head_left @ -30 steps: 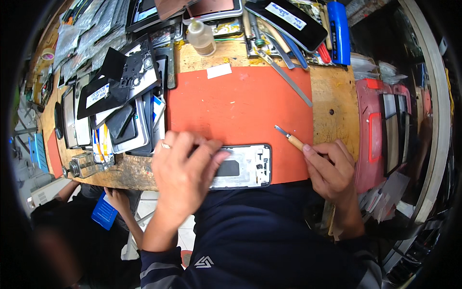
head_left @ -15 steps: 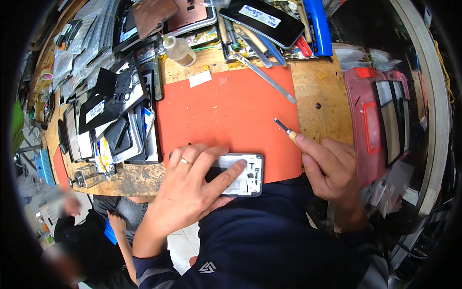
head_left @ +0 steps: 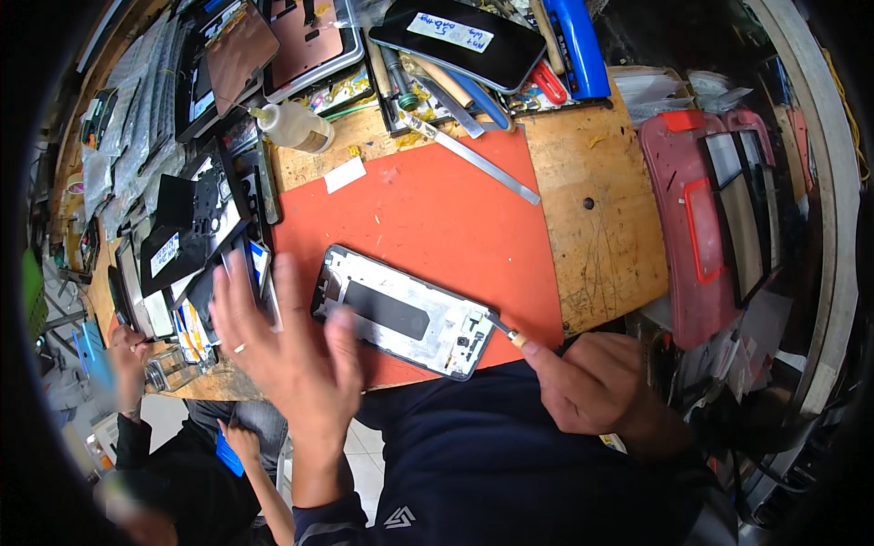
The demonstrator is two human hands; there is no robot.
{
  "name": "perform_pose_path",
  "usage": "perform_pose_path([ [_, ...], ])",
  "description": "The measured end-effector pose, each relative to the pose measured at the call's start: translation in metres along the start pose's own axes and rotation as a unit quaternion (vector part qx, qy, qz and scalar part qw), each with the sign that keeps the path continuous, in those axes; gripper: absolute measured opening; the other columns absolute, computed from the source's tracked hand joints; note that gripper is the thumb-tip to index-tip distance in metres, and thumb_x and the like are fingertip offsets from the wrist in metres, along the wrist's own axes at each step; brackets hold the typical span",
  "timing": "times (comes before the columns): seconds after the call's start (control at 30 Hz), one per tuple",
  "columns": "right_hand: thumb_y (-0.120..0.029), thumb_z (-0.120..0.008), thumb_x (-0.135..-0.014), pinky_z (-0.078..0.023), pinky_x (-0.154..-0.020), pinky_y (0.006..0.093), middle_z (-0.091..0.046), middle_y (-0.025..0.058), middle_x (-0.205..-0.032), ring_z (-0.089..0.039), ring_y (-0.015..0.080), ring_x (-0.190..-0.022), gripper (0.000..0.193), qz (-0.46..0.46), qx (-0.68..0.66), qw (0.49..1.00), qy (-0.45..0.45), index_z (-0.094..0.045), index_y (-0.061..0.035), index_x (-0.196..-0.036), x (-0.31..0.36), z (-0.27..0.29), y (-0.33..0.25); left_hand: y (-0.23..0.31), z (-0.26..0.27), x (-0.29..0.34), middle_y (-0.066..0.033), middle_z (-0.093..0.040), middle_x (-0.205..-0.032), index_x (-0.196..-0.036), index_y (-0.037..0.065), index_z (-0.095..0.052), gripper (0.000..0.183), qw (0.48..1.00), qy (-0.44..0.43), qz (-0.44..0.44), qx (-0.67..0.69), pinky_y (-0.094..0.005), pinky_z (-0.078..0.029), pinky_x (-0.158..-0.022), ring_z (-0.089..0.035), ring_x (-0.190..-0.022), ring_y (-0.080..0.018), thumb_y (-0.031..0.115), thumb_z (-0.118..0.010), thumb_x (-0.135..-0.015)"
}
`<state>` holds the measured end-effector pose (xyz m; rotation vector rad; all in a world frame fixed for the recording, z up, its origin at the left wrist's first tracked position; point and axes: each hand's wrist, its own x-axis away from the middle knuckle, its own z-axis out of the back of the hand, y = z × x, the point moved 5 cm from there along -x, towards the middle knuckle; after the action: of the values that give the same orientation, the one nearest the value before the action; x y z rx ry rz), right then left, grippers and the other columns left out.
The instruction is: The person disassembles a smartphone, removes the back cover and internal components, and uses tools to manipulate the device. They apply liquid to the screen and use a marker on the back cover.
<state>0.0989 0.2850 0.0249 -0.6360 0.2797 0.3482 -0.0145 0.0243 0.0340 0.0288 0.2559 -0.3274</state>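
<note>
A phone's inner frame [head_left: 446,331], silvery-white with a black panel in its middle, lies slanted on the orange-red mat [head_left: 437,227]. My left hand [head_left: 300,355] is off it, fingers spread and a little blurred, just left of the frame. In my right hand [head_left: 587,387] is a small wooden-handled scraper [head_left: 515,337], its handle gripped between thumb and fingers. The scraper's narrow metal blade reaches the right end of the frame; whether it touches, I cannot tell.
Phone parts [head_left: 205,209] pile up at the left. Behind the mat stand a plastic bottle [head_left: 296,127], a metal spatula [head_left: 478,162] and a black phone [head_left: 460,41] over several tools. A red case [head_left: 669,227] sits right. Another person's hand [head_left: 127,350] is at the left table edge.
My left hand has let go of the phone frame and moved left. The frame now lies slanted and fully uncovered. My right hand has brought the scraper down and left to its end.
</note>
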Motion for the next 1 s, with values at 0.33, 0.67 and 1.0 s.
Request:
perform_pose_path([
  [0.33,-0.004,-0.076,-0.087,-0.040,-0.048,0.0306,-0.038,0.0004,-0.073,-0.048,0.0134,-0.054,0.045,0.018,0.043,0.999,0.001,-0.078,-0.0032,-0.132,-0.001,-0.018,-0.004,0.063,-0.008,0.046,-0.0154,-0.065,-0.148,-0.139,0.014,-0.078,0.051,0.955,-0.102,-0.161,0.228,-0.0518,-0.041,-0.120,-0.057,-0.142,-0.0354,0.035,-0.081,-0.093],
  [0.67,-0.010,-0.076,-0.094,-0.040,-0.049,0.0310,-0.043,-0.0005,-0.073,-0.052,0.0136,-0.058,0.030,0.027,0.065,0.998,-0.007,-0.080,-0.0044,-0.123,-0.048,-0.032,-0.016,0.063,-0.008,0.049,-0.0080,-0.064,-0.124,-0.137,0.015,-0.080,0.051,0.958,-0.045,-0.177,0.220,-0.0468,-0.050,-0.108,-0.060,-0.122,-0.0303,0.037,-0.081,-0.091],
  [1.0,-0.008,-0.075,-0.093,-0.040,-0.050,0.0310,-0.043,-0.0007,-0.072,-0.051,0.0141,-0.058,0.033,0.033,0.067,0.997,-0.007,-0.080,-0.0047,-0.126,-0.048,-0.037,-0.014,0.057,-0.010,0.050,-0.0072,-0.066,-0.128,-0.138,0.014,-0.079,0.051,0.956,-0.045,-0.188,0.221,-0.0445,-0.051,-0.109,-0.061,-0.125,-0.0284,0.036,-0.081,-0.091],
])
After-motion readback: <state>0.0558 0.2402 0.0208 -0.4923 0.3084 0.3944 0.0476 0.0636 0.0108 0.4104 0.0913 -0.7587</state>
